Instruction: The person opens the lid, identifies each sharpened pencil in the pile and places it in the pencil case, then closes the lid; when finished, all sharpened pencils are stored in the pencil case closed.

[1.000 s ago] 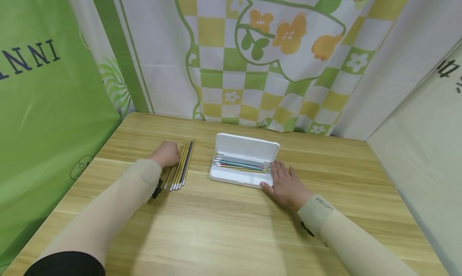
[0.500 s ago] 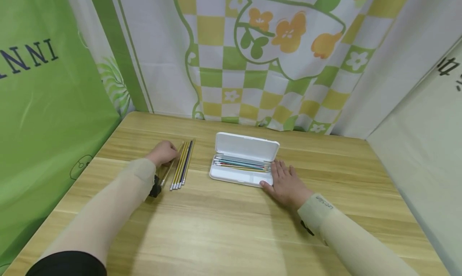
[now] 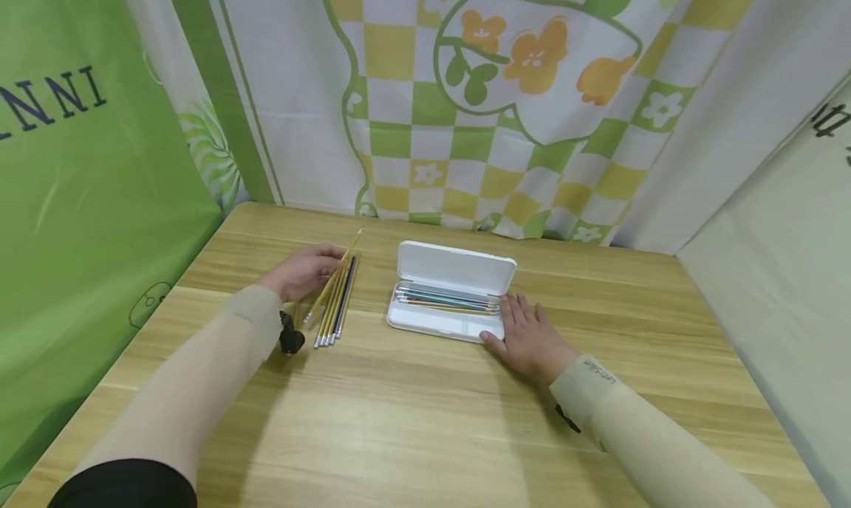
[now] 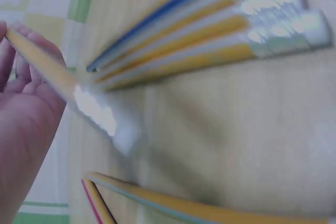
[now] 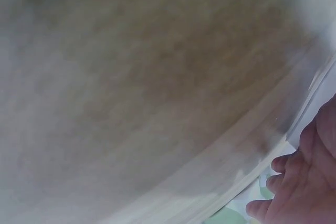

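My left hand (image 3: 302, 272) pinches a yellow pencil (image 3: 327, 294) with a silvery-white eraser end, tilted above the table's left side. In the left wrist view the same pencil (image 4: 44, 64) slants across the fingers. Just right of it lies a row of several pencils (image 4: 210, 32), mostly yellow with one dark blue, eraser ends toward me. A white pencil case (image 3: 456, 266) stands with its lid raised, and several coloured pencils (image 3: 445, 301) lie along its back half. Against the case's right end rests my right hand (image 3: 532, 345), fingers straight, thumb by the front corner.
The wooden table (image 3: 399, 419) reaches back to a checked, flowered curtain (image 3: 485, 146). Green cloth (image 3: 86, 220) hangs on the left. In the left wrist view more yellow pencils (image 4: 210, 211) lie at the bottom. Small black devices (image 3: 291, 338) sit at the wrists.
My left hand has picked up a pencil from the left of the row, drawn it left, then raised and tilted it. The right hand and the case have stayed still.
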The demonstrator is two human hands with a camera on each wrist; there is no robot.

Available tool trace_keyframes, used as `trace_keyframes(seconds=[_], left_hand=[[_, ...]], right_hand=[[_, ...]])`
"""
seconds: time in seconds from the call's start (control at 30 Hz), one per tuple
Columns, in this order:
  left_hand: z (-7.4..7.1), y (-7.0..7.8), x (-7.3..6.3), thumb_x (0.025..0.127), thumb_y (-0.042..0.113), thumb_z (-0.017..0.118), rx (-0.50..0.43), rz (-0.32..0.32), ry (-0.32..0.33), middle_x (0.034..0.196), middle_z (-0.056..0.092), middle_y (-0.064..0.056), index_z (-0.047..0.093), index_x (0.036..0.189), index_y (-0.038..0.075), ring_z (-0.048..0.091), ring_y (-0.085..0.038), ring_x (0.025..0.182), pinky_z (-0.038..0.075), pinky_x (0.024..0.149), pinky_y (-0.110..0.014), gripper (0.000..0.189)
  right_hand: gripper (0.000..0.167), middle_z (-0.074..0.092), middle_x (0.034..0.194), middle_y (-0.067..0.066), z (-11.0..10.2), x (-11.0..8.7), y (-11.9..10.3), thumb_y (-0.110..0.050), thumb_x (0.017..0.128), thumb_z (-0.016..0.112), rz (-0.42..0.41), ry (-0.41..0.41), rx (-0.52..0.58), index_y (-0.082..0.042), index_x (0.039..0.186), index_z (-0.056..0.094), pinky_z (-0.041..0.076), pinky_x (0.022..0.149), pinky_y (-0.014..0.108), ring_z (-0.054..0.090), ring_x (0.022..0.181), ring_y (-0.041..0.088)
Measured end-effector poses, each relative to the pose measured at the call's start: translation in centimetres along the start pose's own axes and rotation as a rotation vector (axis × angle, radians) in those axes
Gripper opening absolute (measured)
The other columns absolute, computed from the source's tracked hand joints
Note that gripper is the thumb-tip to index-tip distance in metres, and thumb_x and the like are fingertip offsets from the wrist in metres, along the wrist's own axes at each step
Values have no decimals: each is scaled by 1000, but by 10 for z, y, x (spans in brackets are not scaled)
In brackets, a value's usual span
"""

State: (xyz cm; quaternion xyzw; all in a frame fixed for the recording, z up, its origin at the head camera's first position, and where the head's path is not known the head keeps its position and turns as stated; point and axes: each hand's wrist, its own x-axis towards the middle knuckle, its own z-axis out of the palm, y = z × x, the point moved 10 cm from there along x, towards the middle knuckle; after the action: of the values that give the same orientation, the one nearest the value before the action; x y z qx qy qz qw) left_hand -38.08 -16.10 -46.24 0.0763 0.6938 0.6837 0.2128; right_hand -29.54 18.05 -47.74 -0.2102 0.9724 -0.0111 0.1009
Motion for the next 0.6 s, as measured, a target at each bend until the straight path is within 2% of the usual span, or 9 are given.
trace_keyframes(seconds=[0.1, 0.3, 0.37, 0.5, 0.6], left_hand=[[9, 10, 1, 105, -6, 44, 13, 21, -31, 112, 62, -4, 33, 142, -25, 59, -14, 99, 51, 86, -25, 43], [28, 24, 5, 105, 0, 49, 119, -10, -68, 128, 54, -19, 38, 144, -19, 56, -18, 103, 50, 88, -26, 45], [35, 27, 7, 105, 1, 50, 130, -19, -77, 124, 56, -19, 40, 142, -18, 57, -18, 101, 51, 87, -26, 42], [49, 34, 12, 105, 1, 52, 152, -15, -101, 110, 62, -9, 44, 135, -18, 58, -17, 95, 51, 81, -25, 36], [58, 39, 14, 104, 3, 54, 238, -5, -112, 107, 63, -8, 48, 132, -16, 58, -21, 97, 51, 82, -27, 34]], right_hand=[[87, 17, 163, 36, 0, 0, 0, -56, 109, 30, -9, 13, -4, 17, 156, 17, 12, 121, 65, 15, 151, 51], [95, 18, 161, 38, 0, -1, 0, -64, 107, 21, -30, 32, -11, 18, 155, 18, 13, 121, 64, 16, 150, 53], [93, 18, 161, 38, -1, -2, 0, -62, 108, 23, -32, 33, -9, 18, 155, 19, 14, 121, 64, 16, 150, 53], [86, 18, 161, 37, -4, -2, -3, -54, 110, 31, -34, 25, -3, 19, 154, 20, 15, 121, 64, 17, 150, 53], [84, 18, 162, 36, -6, -2, -4, -52, 110, 34, -26, 12, -12, 18, 155, 19, 15, 121, 63, 17, 150, 51]])
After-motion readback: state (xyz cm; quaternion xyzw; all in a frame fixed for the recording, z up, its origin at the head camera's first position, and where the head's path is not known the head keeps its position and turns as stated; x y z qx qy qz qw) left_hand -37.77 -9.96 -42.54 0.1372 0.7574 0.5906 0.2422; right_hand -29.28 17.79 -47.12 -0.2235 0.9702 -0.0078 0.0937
